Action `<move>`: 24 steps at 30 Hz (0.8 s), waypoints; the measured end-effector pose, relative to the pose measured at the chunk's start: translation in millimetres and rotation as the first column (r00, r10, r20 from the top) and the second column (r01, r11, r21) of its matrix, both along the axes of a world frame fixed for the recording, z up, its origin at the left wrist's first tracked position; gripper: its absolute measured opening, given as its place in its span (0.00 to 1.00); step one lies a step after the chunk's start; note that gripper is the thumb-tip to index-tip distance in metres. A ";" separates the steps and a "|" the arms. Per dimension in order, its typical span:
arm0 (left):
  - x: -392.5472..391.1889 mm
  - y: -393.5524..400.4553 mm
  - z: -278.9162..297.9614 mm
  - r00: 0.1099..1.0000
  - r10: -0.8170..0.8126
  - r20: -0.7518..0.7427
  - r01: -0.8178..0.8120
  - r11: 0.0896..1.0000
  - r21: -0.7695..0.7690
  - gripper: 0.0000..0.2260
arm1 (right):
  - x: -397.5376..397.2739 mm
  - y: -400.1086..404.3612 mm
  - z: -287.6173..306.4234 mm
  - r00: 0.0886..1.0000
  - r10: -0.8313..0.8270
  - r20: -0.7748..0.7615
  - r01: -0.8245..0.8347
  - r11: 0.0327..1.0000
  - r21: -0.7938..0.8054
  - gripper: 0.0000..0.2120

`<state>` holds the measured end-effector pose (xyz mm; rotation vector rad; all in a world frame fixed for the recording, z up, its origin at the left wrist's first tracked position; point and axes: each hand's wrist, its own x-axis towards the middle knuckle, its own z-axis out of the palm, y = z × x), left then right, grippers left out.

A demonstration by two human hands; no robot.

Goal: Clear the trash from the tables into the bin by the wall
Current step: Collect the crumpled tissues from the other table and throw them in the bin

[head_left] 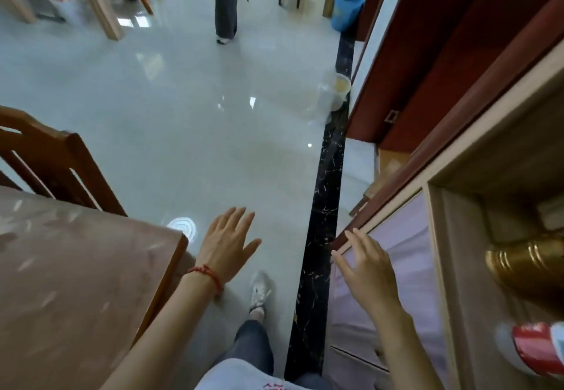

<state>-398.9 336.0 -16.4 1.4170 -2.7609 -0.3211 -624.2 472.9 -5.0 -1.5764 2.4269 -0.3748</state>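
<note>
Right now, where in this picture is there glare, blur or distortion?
Head view: lamp glare spots on the glossy floor; the wide lens bends the cabinet edges; the far table legs and blue bin look blurred.

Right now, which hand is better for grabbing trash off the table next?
Probably left. The left hand hangs open beside the table corner; the right hand is open over by the cabinet.

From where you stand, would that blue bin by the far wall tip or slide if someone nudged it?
The blue bin looks like thin plastic, so probably light. The floor is glossy tile, so a low push would likely slide it. It is taller than wide, so a push near the rim might tip it. Its contents are hidden.
</note>
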 end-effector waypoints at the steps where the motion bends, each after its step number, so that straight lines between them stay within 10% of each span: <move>1: -6.7 -16.9 -2.6 1.000 -0.007 -0.009 0.007 1.000 0.004 0.26 | -5.9 -15.4 -1.3 1.000 -0.005 -0.008 0.005 1.000 -0.002 0.25; 24: -213.1 -333.2 -1.4 1.000 -0.020 0.001 0.020 0.999 0.031 0.26 | -204.8 -331.2 15.2 0.998 -0.048 0.029 0.046 0.997 0.067 0.26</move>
